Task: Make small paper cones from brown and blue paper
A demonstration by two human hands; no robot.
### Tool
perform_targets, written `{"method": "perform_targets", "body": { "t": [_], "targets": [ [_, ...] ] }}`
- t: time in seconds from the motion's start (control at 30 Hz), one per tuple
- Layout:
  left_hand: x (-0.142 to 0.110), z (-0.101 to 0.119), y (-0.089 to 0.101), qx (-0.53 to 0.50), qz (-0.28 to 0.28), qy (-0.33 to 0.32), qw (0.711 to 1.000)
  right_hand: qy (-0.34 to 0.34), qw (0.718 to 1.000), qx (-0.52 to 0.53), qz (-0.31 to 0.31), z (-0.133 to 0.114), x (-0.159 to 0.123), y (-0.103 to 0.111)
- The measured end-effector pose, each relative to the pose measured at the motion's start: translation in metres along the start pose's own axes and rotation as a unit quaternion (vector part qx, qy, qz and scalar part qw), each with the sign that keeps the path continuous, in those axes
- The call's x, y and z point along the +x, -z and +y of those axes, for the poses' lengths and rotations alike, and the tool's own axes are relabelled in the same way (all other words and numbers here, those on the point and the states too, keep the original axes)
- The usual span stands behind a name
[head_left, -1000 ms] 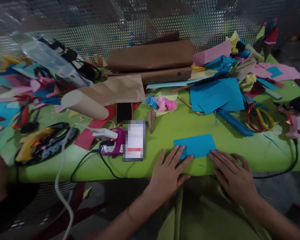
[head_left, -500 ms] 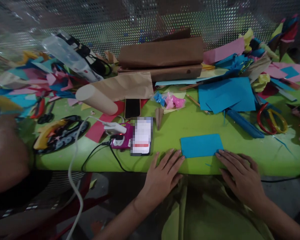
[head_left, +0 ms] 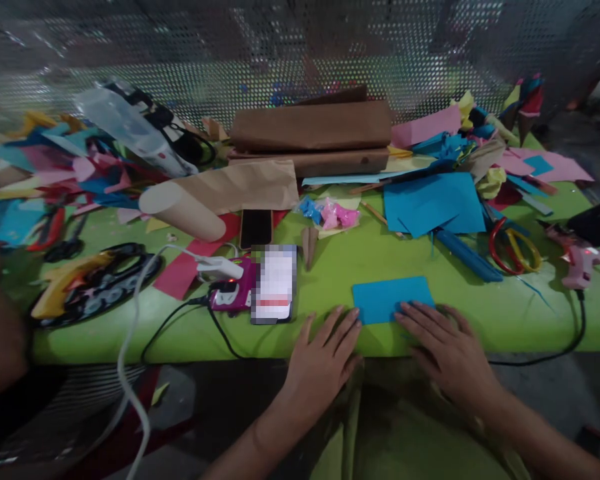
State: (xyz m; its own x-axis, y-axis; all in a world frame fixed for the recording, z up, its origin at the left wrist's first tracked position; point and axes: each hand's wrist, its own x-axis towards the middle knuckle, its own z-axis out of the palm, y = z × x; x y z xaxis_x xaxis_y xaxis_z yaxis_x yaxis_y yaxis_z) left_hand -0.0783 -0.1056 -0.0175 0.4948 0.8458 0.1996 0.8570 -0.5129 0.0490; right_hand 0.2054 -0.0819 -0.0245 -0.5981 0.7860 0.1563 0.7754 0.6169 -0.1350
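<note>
A blue paper rectangle point(head_left: 387, 298) lies flat near the front edge of the green table point(head_left: 330, 293). My left hand point(head_left: 325, 347) rests with fingers stretched out, its fingertips touching the paper's left edge. Spread over the paper's lower right part are the fingers of my right hand point(head_left: 445, 343), which hide that corner. Neither hand grips anything. Left of the paper is a lit phone point(head_left: 275, 283) overlapping a purple power strip point(head_left: 235, 290), and a small brown paper cone point(head_left: 309, 247) lies beyond my left hand.
Scissors with red and yellow handles point(head_left: 513, 247), a blue cutter point(head_left: 467, 255) and a pink glue gun point(head_left: 580, 260) lie to the right. Blue sheets point(head_left: 435, 203), rolled brown paper point(head_left: 310, 127) and a cardboard tube point(head_left: 183, 212) sit farther back. Another person's arm point(head_left: 0, 320) is at left.
My right hand has slid left onto the paper's lower right part. My left hand stays at its left edge. The view has shifted to the right, and the other person's arm shows less.
</note>
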Motion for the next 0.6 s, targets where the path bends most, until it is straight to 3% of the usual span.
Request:
{"method": "perform_targets", "body": {
  "t": [0.2, 0.37, 0.6],
  "targets": [
    [0.009, 0.001, -0.003, -0.038, 0.011, 0.003, 0.999, -0.05, 0.997, -0.016, 0.05, 0.034, -0.016, 0.004],
    [0.033, 0.003, 0.003, -0.074, -0.011, 0.014, 0.997, -0.021, 0.997, 0.011, 0.069, 0.038, -0.007, 0.005],
    [0.085, 0.001, 0.01, -0.088, -0.042, 0.031, 0.995, 0.043, 0.995, -0.006, 0.089, 0.048, 0.009, 0.009]
  ]
}}
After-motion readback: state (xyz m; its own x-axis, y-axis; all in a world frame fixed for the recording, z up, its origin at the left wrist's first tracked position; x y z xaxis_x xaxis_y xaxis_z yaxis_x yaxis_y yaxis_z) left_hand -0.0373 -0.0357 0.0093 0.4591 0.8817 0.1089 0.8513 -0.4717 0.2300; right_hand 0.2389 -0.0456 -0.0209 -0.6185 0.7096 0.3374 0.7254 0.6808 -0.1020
